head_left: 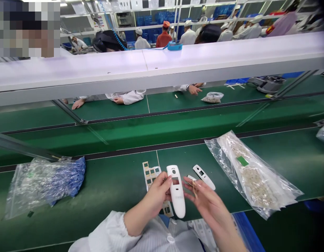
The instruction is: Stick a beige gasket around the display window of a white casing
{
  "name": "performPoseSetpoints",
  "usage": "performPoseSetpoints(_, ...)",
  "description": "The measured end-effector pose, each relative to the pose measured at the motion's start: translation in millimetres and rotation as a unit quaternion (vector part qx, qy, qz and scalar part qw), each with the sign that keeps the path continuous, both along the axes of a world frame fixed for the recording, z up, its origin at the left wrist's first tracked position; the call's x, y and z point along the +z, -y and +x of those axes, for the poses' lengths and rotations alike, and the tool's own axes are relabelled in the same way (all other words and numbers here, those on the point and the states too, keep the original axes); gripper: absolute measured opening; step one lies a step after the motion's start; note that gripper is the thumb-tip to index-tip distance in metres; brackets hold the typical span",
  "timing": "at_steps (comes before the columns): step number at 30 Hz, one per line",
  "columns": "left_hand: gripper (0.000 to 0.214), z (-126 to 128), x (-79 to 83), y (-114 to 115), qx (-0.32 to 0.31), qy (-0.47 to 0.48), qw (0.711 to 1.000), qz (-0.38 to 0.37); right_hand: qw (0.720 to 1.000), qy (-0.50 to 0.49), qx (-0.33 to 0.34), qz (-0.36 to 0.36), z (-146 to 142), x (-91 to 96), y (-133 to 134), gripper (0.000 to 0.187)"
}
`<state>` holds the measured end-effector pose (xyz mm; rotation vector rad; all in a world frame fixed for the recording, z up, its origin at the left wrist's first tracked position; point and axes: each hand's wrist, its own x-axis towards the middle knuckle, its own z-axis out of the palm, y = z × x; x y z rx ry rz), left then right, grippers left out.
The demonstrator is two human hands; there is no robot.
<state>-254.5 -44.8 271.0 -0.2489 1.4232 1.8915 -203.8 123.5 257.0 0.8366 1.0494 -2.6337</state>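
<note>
My left hand (158, 189) grips a long white plastic housing (177, 196) with rounded ends by its left edge, thumb on its face. The housing has a round hole near the top, a square window below it and a small slot. Close to its right side is my right hand (204, 196), fingers curled around a thin tan stick-like piece (195, 189), too small to name. Behind my left hand lies a sheet of square frame-shaped stickers (150, 172), partly covered. A second white housing (204, 176) rests on the green table beyond my right hand.
On the left lies a clear bag with blue pieces (64, 178); on the right, a long clear bag of small pale parts (256, 182). A metal bar and white shelf (156, 66) cross ahead. Co-workers' hands (195, 89) and a small bag (212, 97) are beyond.
</note>
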Motion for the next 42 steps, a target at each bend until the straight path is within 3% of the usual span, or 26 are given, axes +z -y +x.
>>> performPoseSetpoints(3,0.036,4.7,49.3,8.3,-0.006,0.019,0.997,0.076,0.989,-0.043,-0.013,0.142,5.8,44.8,-4.0,0.021)
performPoseSetpoints(5,0.036,9.1,70.2,13.0,-0.009,0.017,0.993,0.114,0.972,-0.086,-0.012,0.219,11.3,70.3,-1.4,0.019)
performPoseSetpoints(9,0.039,16.1,88.5,20.1,-0.014,-0.016,0.992,0.125,0.934,-0.159,-0.004,0.321,16.8,107.6,18.2,0.013)
performPoseSetpoints(12,0.038,18.1,93.9,24.2,-0.034,-0.03,0.991,0.123,0.918,-0.175,0.023,0.356,14.2,122.7,33.9,0.011)
performPoseSetpoints(22,0.036,20.1,97.5,34.2,-0.039,-0.032,0.988,0.148,0.915,-0.179,0.035,0.359,10.8,129.0,47.6,0.014)
performPoseSetpoints(34,0.035,17.2,98.1,37.5,-0.022,-0.024,0.986,0.164,0.907,-0.173,-0.031,0.383,7.8,138.8,64.2,0.016)
performPoseSetpoints(42,0.037,16.4,98.8,37.8,-0.026,-0.026,0.986,0.162,0.902,-0.175,-0.034,0.394,6.3,141.2,67.2,0.016)
